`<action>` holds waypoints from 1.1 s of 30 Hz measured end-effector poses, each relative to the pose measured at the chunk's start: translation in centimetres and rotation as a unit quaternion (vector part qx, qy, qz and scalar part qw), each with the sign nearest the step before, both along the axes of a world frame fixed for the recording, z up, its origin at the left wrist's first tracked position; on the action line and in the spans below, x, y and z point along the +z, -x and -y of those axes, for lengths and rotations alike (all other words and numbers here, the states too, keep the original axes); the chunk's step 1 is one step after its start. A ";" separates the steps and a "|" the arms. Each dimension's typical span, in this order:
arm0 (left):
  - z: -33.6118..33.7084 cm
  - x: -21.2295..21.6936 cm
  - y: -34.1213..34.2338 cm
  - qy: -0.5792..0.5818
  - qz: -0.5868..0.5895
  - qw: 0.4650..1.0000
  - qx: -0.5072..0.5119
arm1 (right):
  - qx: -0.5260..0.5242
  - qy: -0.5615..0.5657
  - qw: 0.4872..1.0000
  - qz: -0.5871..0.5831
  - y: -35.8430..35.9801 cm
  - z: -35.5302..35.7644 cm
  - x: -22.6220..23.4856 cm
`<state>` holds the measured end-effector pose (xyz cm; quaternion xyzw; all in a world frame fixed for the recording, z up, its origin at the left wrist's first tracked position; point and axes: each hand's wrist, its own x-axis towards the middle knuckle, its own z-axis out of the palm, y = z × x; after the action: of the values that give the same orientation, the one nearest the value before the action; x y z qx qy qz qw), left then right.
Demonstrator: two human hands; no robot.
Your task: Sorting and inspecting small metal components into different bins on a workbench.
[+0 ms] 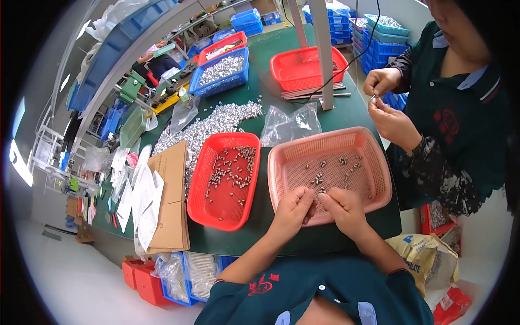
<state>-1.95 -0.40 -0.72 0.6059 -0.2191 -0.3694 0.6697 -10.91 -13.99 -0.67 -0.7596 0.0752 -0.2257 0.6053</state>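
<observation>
Both my hands meet over the near rim of a pink perforated basket (pixel 330 136). My left hand (pixel 295 208) is closed with thumb and fingertips pressed together. Close beside it, my right hand (pixel 342 208) pinches in the same way. A small silvery metal part (pixel 322 190) shows at the fingertips; which hand grips it is hard to make out. Several small metal parts (pixel 343 160) lie scattered on the pink basket's floor. To the left stands a red basket (pixel 216 216) holding more of these small parts (pixel 230 169).
A large heap of silvery parts (pixel 216 122) spreads behind the red basket. Flat cardboard (pixel 169 200) and papers lie at left. A clear plastic bag (pixel 292 125), a metal post (pixel 326 59), a red basket (pixel 298 67) and a blue basket (pixel 219 73) stand beyond. A co-worker's hands (pixel 387 103) work at right.
</observation>
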 end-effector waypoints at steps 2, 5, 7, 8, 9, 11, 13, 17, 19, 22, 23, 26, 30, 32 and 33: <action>-0.2 0.2 -0.1 -0.044 0.105 0.994 -0.003 | -0.002 0.033 0.999 -0.004 0.0 0.1 0.7; -0.3 0.4 -0.4 -0.028 0.088 0.995 -0.039 | 0.023 0.123 0.992 0.030 -0.1 0.7 0.5; -0.3 0.9 -0.2 -0.017 0.064 0.997 -0.035 | 0.028 0.121 0.992 0.022 -0.1 0.8 0.9; -0.1 1.1 -0.1 -0.008 0.039 0.999 -0.035 | 0.028 0.116 0.993 0.013 -0.2 0.8 1.1; 0.0 1.2 0.1 -0.003 0.043 0.999 -0.033 | 0.020 0.096 0.995 0.035 -0.3 0.5 0.3; -0.1 1.2 0.8 -0.062 0.163 0.984 0.033 | 0.008 0.080 0.997 0.015 0.0 -0.1 0.8; 0.0 1.1 1.1 -0.077 0.272 0.957 0.058 | 0.019 0.001 1.000 -0.021 0.2 -0.1 0.3; -0.6 1.0 0.1 -0.048 0.074 0.996 -0.020 | 0.036 0.002 0.999 -0.012 0.7 0.0 0.2; -1.0 0.2 -0.3 -0.038 -0.061 0.993 -0.089 | 0.055 0.167 0.981 0.085 0.3 0.2 0.5; -1.0 0.6 0.2 -0.027 -0.064 0.995 -0.071 | 0.057 0.158 0.982 0.082 0.1 -0.5 0.1; -0.9 0.5 0.2 -0.005 -0.062 0.996 -0.066 | 0.062 0.162 0.981 0.086 0.2 -0.6 0.2; -0.7 1.1 0.0 0.004 -0.093 0.991 -0.099 | 0.047 0.072 0.996 -0.013 0.5 -0.9 0.6; -1.3 1.6 -0.3 -0.024 -0.116 0.986 -0.121 | 0.061 0.127 0.990 0.008 0.6 -0.6 -0.2; -1.7 1.4 -0.2 -0.011 -0.137 0.983 -0.122 | 0.060 0.179 0.981 0.035 0.8 -0.7 0.0; -1.6 1.4 -0.5 -0.011 -0.115 0.986 -0.123 | 0.062 0.130 0.990 0.005 0.7 -0.6 0.8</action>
<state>-1.43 1.24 0.69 0.5352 -0.2097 -0.5180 0.6335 -11.59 -13.37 0.10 -0.8338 -0.0051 -0.1998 0.5147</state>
